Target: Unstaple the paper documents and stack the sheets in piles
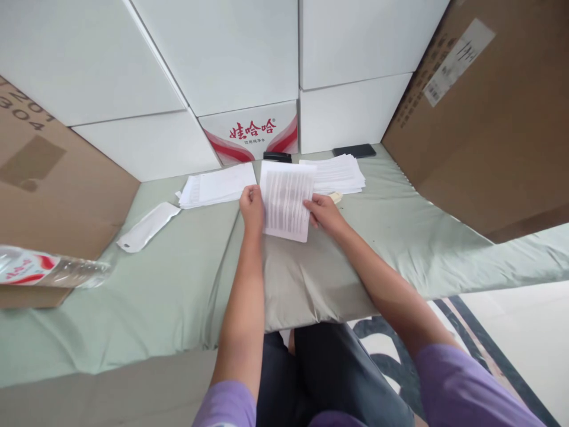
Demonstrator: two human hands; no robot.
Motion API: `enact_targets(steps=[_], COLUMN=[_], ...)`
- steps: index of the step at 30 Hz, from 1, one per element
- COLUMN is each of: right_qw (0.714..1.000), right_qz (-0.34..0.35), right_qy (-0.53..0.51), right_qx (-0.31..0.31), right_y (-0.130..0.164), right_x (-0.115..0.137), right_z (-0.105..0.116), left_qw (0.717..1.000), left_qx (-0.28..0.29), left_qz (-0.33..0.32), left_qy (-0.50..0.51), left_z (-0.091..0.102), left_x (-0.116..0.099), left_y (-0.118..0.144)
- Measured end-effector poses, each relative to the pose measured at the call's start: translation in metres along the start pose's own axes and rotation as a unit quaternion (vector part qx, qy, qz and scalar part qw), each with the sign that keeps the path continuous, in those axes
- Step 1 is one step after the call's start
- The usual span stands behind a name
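Between my two hands a printed sheet of paper [288,201] is held up, tilted above the cloth; whether it is one sheet or several I cannot tell. My left hand [252,207] is closed on its left edge. On the right edge, my right hand [325,212] pinches the paper between thumb and fingers. A stack of printed papers [335,173] lies behind and right of the held paper, partly covered by it. Another pile of papers [217,185] rests to the left. Just past my right hand is a small cream-coloured object [336,197], partly hidden.
Green cloth [178,296] covers the surface. White boxes [249,53] stand along the back, with cardboard boxes [489,130] at either side. A black object [277,157] and a dark flat phone-like item [354,151] lie at the back. Left are a white pouch [149,226] and a water bottle [48,268].
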State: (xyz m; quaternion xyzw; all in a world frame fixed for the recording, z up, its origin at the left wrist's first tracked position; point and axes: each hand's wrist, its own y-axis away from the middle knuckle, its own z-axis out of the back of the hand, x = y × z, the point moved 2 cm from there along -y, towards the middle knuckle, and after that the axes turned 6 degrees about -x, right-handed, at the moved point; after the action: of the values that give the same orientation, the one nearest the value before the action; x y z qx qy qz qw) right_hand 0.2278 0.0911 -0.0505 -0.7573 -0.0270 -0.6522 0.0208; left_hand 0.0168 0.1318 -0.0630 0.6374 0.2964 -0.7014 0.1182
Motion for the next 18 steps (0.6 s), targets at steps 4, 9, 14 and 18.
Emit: enact_targets(steps=[4, 9, 14, 18], right_qw=[0.976, 0.925, 0.921, 0.851], right_qz=[-0.024, -0.073, 0.081, 0.204], right_qy=[-0.147, -0.246, -0.069, 0.277], right_qx=[-0.157, -0.281, -0.376, -0.398], right_y=[-0.018, -0.037, -0.055, -0.068], right_x=[0.006, 0.011, 0.031, 0.054], right_z=[0.032, 0.067, 0.099, 0.111], left_qw=[0.993, 0.987, 0.995, 0.994], left_qx=[0.017, 0.015, 0.056, 0.096], left_qz=[0.106, 0.149, 0.088, 0.050], left_qy=[0.043, 0.055, -0.001, -0.033], left_z=[-0.002, -0.007, -0.014, -0.017], left_x=[0.010, 0.027, 0.036, 0.040], left_y=[-0.003, -0.004, -0.001, 0.000])
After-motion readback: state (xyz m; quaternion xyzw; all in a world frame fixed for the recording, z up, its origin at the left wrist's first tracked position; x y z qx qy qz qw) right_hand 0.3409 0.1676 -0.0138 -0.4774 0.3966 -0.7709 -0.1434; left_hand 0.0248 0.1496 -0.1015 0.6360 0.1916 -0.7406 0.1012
